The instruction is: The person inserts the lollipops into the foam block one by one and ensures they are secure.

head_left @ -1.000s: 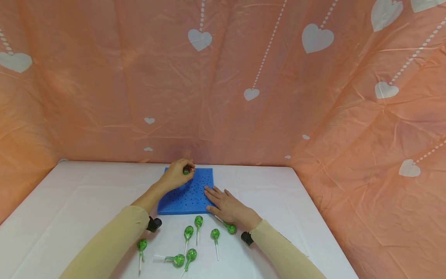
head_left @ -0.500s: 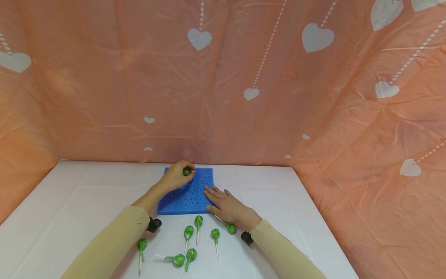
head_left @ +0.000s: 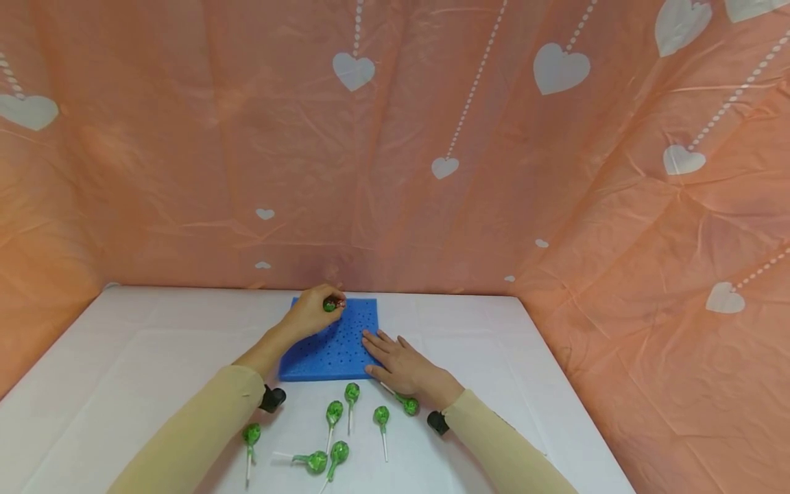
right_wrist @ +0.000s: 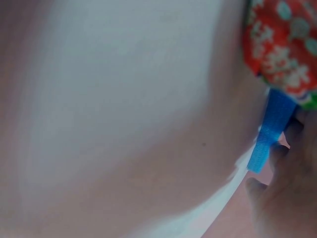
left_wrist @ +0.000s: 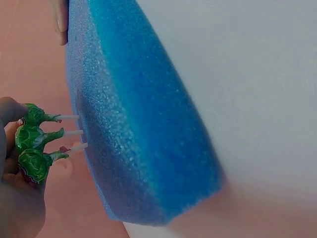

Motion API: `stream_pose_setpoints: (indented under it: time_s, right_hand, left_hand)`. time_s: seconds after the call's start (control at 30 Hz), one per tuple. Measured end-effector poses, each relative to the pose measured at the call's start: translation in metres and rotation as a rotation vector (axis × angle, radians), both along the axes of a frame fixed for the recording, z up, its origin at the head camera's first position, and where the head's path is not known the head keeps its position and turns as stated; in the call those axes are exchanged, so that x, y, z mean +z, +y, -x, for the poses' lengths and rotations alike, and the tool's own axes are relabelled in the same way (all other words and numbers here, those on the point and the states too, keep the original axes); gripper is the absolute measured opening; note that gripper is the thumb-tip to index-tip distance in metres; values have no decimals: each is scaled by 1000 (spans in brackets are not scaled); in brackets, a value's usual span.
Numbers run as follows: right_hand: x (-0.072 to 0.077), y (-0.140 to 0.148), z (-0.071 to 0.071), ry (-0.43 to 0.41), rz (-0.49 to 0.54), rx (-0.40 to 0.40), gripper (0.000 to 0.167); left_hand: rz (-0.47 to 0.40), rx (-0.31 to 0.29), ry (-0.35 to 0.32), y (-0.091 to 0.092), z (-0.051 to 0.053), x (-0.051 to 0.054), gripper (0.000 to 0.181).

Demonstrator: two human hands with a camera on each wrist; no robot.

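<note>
A blue foam block (head_left: 345, 350) dotted with small holes lies on the table. At its back left part the left hand (head_left: 310, 312) curls its fingers round a green-and-red lollipop (head_left: 330, 304). In the left wrist view three green-wrapped lollipops (left_wrist: 30, 137) stand in a row with their sticks meeting the foam (left_wrist: 143, 124), and the fingers of the left hand (left_wrist: 20, 198) are at the row's far end. The right hand (head_left: 404, 367) rests flat, fingers spread, on the block's right edge; the right wrist view shows this hand (right_wrist: 292, 183) beside the foam (right_wrist: 270, 129).
Several green lollipops lie loose on the white table (head_left: 166, 357) in front of the block, one (head_left: 252, 433) by the left sleeve and one (head_left: 410, 405) under the right wrist. A red floral wrapper (right_wrist: 282, 49) looms close in the right wrist view. An orange curtain (head_left: 395, 226) hangs behind.
The left hand has dipped very slightly at the back of the block, still gripping. The right hand and the loose lollipops have stayed in place.
</note>
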State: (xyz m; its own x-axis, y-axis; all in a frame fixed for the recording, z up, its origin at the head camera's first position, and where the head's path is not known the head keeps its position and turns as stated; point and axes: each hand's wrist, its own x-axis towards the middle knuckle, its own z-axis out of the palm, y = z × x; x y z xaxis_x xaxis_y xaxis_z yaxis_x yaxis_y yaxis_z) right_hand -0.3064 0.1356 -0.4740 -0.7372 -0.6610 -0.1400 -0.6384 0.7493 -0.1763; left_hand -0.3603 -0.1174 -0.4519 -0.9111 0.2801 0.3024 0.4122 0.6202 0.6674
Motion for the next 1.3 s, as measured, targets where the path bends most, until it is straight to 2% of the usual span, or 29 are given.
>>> stream_pose_setpoints:
  time_s: [0.3,0.4,0.53,0.7,0.83,1.07,1.3]
  right_hand:
    - [0,0,1,-3,-8,0,65]
    - [0,-1,1,-5,-5,-1,65]
    - [0,-1,1,-8,-5,0,65]
    - [-1,-1,3,-13,-1,0,66]
    - [-2,-1,5,-6,-4,-1,65]
    - [-2,1,4,-7,-5,-4,65]
    - [0,1,3,-6,3,0,65]
  left_hand:
    - [-6,-4,55,-2,-2,4,33]
    - [-8,5,69,-5,-5,8,34]
    - [-37,-13,84,-9,-12,15,35]
    - [-50,-50,106,-13,-28,22,31]
    - [-1,-85,103,-16,-43,24,29]
    - [51,-190,82,-19,-68,18,26]
    - [116,-271,53,-18,-88,8,22]
